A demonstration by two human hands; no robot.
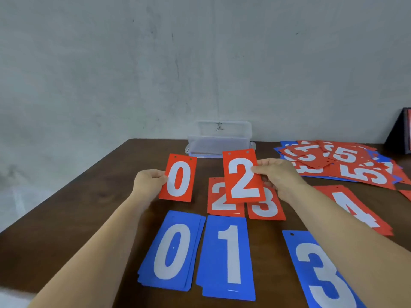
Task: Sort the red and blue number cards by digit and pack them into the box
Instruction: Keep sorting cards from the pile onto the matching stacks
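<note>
Red 0 card pinched in my left grip, red 2 card pinched in my right grip, both above bench. Below: three red piles, three blue piles. One loose heap right, one box behind.

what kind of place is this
Probably a plain indoor room used as a simple work or sorting station: a bare grey wall, a dark wooden table set against it, and number cards laid out by a clear plastic box.
</note>
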